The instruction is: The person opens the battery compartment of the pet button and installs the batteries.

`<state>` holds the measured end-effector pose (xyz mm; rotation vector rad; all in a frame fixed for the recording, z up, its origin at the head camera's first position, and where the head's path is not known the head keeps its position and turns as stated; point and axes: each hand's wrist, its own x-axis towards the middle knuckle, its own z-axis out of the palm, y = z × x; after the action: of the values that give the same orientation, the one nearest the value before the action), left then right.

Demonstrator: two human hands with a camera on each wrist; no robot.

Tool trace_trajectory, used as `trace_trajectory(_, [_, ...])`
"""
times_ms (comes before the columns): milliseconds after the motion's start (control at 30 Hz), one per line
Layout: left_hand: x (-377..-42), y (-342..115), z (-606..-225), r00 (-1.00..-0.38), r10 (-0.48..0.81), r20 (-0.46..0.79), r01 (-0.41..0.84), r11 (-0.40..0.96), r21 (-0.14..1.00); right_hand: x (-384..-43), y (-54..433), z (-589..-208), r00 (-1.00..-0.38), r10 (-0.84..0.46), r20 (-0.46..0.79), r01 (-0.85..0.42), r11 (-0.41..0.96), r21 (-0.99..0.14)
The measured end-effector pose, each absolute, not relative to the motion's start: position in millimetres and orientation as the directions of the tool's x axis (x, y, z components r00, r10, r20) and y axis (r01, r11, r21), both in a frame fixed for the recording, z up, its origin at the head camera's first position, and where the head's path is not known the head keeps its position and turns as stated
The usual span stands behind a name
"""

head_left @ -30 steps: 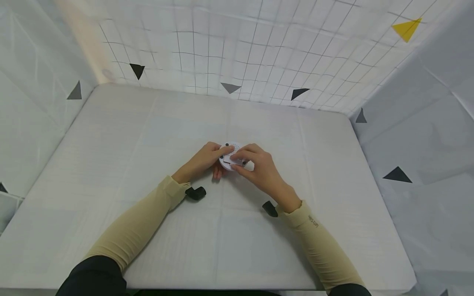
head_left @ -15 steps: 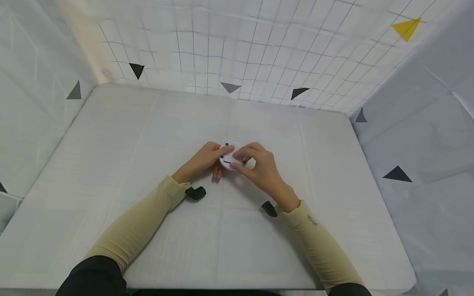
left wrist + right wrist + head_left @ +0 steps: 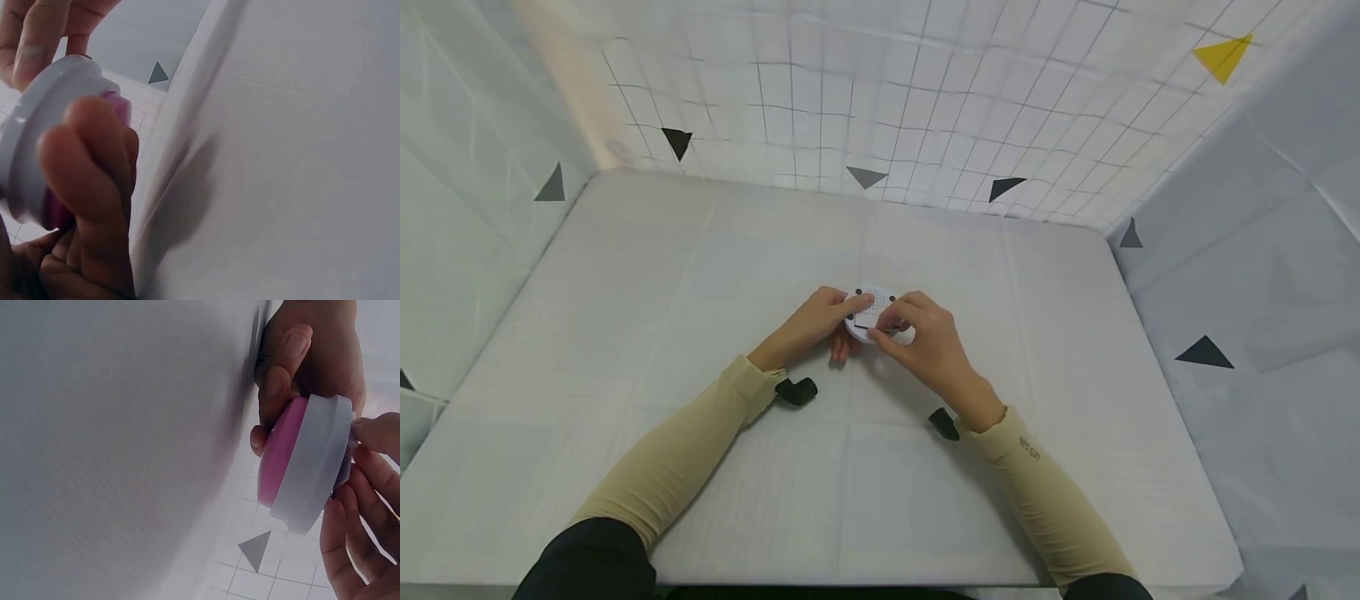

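My left hand (image 3: 812, 327) grips a round white device (image 3: 881, 293) with a pink front, holding it above the table. Its back faces up, with small holes, dark round feet and a rectangular battery cover (image 3: 865, 319). The left thumb lies across the back, while the other fingers support it from below. My right hand (image 3: 934, 343) pinches at the right part of the cover with thumb and curled fingers, which partly hide it. In the right wrist view the pink dome (image 3: 281, 456) and white body (image 3: 317, 456) show side-on, with the right fingertips (image 3: 369, 478) against the back.
The white-covered table (image 3: 737, 517) extends around both forearms. Behind it rises a white grid-lined sheet (image 3: 880, 100) with dark triangles. Pale sheets (image 3: 1262, 292) hang at the sides. Dark wrist-camera parts (image 3: 797, 392) stick out beside the cuffs.
The right fingers have shifted slightly right along the cover, uncovering more of the back and another dark foot. The device has tilted a little; the left hand has kept its grip.
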<state>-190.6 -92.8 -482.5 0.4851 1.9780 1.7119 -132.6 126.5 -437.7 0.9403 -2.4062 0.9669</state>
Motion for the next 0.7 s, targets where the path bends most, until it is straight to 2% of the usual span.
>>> trace_trajectory(367, [-190.2, -92.6, -483.5, -0.827, 0.548, -0.125, -0.034, 0.174, 0.984, -128.9, 125.7, -438.5, -0.717, -0.453, 0.530, -0.693, 0.546, -0.471])
trace_trajectory(600, [-189.4, -92.3, -482.0, -0.830, 0.541, -0.136, -0.041, 0.184, 0.982, -129.2, 124.3, -438.2, -0.699, -0.474, 0.536, -0.708, 0.566, -0.422])
trace_trajectory(700, [-189.4, -92.2, -480.8, -0.830, 0.538, -0.146, -0.059, 0.175, 0.983, -130.9, 124.4, -438.5, -0.707, -0.452, 0.545, -0.700, 0.559, -0.445])
